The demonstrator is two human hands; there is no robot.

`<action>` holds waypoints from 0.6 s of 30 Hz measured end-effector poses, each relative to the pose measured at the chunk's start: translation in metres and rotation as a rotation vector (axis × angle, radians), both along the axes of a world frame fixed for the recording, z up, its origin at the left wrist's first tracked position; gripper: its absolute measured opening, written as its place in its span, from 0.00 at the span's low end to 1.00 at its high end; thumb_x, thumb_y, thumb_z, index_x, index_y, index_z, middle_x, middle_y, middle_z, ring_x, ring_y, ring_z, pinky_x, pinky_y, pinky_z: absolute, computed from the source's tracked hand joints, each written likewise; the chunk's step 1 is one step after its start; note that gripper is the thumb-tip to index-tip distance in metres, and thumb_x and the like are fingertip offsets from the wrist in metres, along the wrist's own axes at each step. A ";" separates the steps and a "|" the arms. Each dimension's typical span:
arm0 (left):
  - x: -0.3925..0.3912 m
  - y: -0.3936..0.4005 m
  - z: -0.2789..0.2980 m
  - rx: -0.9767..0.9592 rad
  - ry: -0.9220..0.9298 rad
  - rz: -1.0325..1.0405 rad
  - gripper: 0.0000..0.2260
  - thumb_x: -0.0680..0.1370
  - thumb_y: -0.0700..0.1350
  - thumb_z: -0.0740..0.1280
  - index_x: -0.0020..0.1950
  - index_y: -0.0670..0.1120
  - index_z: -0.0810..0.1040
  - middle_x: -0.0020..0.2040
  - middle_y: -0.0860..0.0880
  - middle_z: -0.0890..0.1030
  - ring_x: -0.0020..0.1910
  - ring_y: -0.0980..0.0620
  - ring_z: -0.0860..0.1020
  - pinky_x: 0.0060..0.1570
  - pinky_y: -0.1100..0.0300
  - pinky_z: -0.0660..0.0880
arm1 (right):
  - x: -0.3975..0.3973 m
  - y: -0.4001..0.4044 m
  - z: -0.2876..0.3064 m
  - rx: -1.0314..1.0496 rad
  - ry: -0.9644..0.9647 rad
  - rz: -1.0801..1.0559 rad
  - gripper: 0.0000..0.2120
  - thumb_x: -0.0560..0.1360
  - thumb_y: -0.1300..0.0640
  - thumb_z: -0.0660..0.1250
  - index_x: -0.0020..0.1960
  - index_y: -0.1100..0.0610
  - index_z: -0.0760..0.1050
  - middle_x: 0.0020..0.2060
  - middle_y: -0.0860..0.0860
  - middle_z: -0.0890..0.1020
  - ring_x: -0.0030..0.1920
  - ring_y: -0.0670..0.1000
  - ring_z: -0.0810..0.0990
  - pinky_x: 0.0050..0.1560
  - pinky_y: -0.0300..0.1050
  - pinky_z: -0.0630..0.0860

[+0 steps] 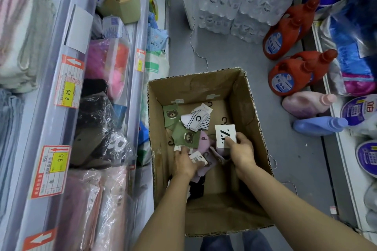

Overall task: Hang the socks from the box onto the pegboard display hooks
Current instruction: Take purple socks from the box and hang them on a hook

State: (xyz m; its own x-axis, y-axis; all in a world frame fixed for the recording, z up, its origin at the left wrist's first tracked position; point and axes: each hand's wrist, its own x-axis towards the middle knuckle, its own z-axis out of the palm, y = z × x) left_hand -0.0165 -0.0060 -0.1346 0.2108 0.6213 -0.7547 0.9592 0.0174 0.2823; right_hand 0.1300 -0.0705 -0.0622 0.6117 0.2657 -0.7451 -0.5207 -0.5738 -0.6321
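An open cardboard box [251, 108] stands on the grey floor with several sock pairs inside: green bear socks [184, 136], white striped socks [195, 120] and lilac socks [205, 143], each on a small black hook. My right hand [241, 150] pinches a white card header [224, 135] of a lilac pair. My left hand [183, 162] reaches into the pile and holds a lilac pair with a white tag [197, 158]. No pegboard is in view.
Shelves with price tags [68, 85] and wrapped textiles run along the left. Packs of water bottles [240, 0] stand beyond the box. Red detergent jugs [293, 75], a pink bottle [306, 104] and a blue bottle [320, 126] lie on the floor at right.
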 end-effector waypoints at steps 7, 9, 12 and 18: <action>0.004 -0.015 0.000 0.151 0.023 -0.221 0.31 0.66 0.62 0.76 0.64 0.53 0.72 0.62 0.49 0.73 0.61 0.44 0.73 0.58 0.52 0.73 | 0.000 0.000 0.002 -0.011 0.041 -0.029 0.05 0.81 0.63 0.62 0.54 0.55 0.74 0.49 0.55 0.82 0.48 0.56 0.82 0.46 0.47 0.78; 0.007 -0.010 0.008 0.146 -0.071 -0.072 0.27 0.68 0.59 0.75 0.62 0.50 0.75 0.59 0.48 0.76 0.58 0.44 0.76 0.55 0.52 0.75 | 0.001 0.001 0.007 0.009 0.041 -0.026 0.05 0.80 0.64 0.61 0.53 0.57 0.74 0.49 0.56 0.82 0.49 0.57 0.82 0.49 0.49 0.79; 0.010 0.003 0.029 0.196 -0.244 0.138 0.13 0.78 0.49 0.68 0.59 0.45 0.77 0.50 0.46 0.79 0.49 0.45 0.78 0.43 0.56 0.73 | 0.005 0.004 0.016 0.060 0.037 -0.017 0.03 0.80 0.65 0.63 0.49 0.58 0.73 0.49 0.59 0.83 0.46 0.57 0.83 0.50 0.52 0.79; 0.020 0.022 0.089 0.128 -0.648 0.534 0.07 0.83 0.45 0.61 0.58 0.48 0.76 0.53 0.48 0.82 0.53 0.49 0.80 0.54 0.52 0.77 | 0.010 0.016 0.054 0.237 0.004 0.058 0.06 0.78 0.65 0.66 0.55 0.64 0.75 0.47 0.60 0.85 0.46 0.55 0.85 0.44 0.46 0.81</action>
State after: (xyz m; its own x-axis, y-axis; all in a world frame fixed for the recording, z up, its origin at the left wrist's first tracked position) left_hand 0.0038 0.0164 -0.0454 0.2310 0.8329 -0.5030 0.4791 0.3526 0.8038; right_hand 0.1398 -0.0547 -0.0082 0.5878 0.4684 -0.6596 -0.4936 -0.4384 -0.7511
